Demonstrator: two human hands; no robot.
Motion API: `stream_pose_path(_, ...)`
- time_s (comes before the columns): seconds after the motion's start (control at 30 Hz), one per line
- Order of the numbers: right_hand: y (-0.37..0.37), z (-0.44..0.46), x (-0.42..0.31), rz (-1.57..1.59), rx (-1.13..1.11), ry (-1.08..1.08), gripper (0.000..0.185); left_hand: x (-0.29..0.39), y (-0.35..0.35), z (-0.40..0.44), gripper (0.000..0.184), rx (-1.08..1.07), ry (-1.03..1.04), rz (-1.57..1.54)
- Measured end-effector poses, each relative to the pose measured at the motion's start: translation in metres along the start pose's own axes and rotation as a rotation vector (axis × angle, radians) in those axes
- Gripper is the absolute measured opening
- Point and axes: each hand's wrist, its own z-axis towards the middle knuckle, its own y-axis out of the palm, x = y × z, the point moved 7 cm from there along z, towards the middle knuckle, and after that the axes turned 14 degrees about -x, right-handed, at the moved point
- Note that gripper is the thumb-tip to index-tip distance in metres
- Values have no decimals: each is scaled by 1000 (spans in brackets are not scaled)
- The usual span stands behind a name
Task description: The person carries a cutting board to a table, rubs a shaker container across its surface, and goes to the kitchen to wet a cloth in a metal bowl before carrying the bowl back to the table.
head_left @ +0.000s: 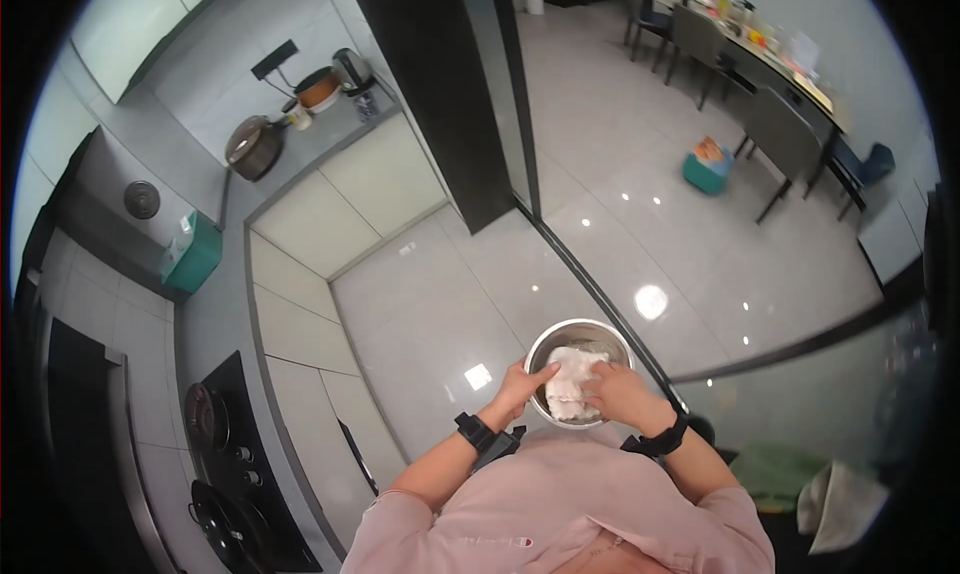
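Note:
A round metal bowl [534,358] is in front of my body at the lower middle of the head view. Inside it lies a folded white cloth [570,379], which looks damp and covers much of the bottom. My left hand [518,388] grips the bowl's left side, its thumb over the rim and touching the cloth's edge. From the right, my right hand [628,394] reaches over the rim with its fingers bent onto the cloth. The undersides of the fingers are hidden. Each wrist wears a black strap.
On the left, a counter carries a cooktop [240,444] with pans, a teal bin [195,256], a rice cooker [254,148] and a kettle [351,71]. A glass partition track [590,279] runs along the floor. Beyond stand chairs, a cluttered table [820,94] and a teal basket [706,174].

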Motion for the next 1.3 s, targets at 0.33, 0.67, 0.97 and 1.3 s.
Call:
stream_pose_path(0.33,-130,83,75,-210,238,-100,51,85,-5,151,53,12,53,-129)
stream_pose_path(0.67,-252,174,201,-91,341,26,41,193,-32,330,54,14,57,1)
stream_pose_path(0.97,-334,210,324,48,361,253,48,267,12,496,54,-251,-91,8)
stream_pose_path(1.3,-407,243,534,260,395,323,37,321,93,676,52,-276,-123,126)
